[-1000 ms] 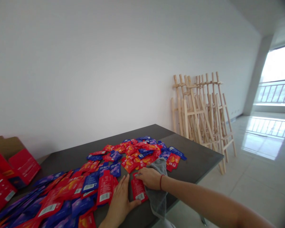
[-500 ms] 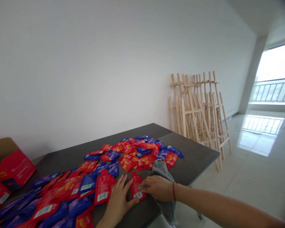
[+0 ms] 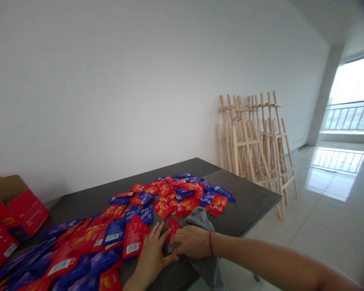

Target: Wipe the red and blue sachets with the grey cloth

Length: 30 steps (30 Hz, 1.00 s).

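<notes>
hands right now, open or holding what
Left hand: open, at the edge of the red pouch.
Right hand: closed on the grey cloth.

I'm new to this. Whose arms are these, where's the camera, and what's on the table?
There is no machine here: a person is working bare-handed, seen by a camera on their own head, looking forward and down. The right hand holds a gray cloth against a red packet; the left hand is spread at the packet's left side. On the dark table lie heaps of red and blue packets, with red cardboard packaging at the left. Wooden easels stand beyond.
</notes>
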Each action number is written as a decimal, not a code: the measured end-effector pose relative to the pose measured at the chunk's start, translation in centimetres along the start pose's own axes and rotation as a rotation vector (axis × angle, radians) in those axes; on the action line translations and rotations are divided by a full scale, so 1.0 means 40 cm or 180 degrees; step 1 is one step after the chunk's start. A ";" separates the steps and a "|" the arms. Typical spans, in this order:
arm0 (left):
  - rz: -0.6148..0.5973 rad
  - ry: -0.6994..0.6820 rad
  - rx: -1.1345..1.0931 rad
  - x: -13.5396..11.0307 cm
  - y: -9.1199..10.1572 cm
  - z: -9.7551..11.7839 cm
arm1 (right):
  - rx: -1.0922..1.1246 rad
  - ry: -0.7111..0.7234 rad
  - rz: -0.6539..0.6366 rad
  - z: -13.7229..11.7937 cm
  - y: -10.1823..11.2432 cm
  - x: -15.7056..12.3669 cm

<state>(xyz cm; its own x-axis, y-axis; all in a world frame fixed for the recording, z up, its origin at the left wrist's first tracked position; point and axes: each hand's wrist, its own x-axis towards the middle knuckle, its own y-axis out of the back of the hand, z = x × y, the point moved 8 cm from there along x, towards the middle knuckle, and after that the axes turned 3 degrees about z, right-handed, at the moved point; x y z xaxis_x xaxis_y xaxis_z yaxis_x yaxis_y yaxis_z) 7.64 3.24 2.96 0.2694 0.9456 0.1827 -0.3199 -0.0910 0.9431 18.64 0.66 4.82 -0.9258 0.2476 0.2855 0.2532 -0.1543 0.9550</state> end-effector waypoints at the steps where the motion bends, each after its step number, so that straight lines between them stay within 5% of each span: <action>1: 0.0007 0.0011 0.0008 -0.001 0.001 0.001 | 0.0030 0.0013 0.0009 0.002 0.002 -0.006; 8: -0.0018 0.0043 0.0065 -0.002 -0.006 -0.005 | 0.0007 -0.0042 -0.0001 0.033 0.007 -0.076; 23: -0.0182 0.0065 0.0163 -0.013 0.023 0.022 | -0.0332 -0.0958 0.0138 0.160 -0.043 0.044; 30: -0.0160 -0.0087 0.0367 -0.017 0.052 0.105 | -0.0353 -0.1513 0.0274 0.184 -0.049 0.058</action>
<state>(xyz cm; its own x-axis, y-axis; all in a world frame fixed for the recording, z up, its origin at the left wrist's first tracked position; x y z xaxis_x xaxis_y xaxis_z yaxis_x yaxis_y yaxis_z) 10.63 1.11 5.97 0.3075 0.9411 0.1403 -0.1992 -0.0806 0.9766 18.05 8.58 4.22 -0.6659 0.6344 0.3925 0.2679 -0.2877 0.9195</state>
